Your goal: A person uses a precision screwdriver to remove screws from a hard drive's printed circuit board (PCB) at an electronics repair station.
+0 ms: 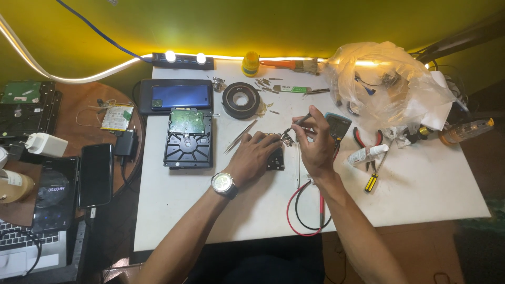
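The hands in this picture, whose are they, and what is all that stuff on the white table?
They belong to one person, filmed by a camera worn on the head, looking down. The left hand, with a wristwatch, presses on a small dark part on the white table. The right hand holds a thin metal tool like a pencil, its tip at that part. Nearby lie an opened hard drive, a phone, red-handled pliers, red and black wires and a crumpled plastic bag.
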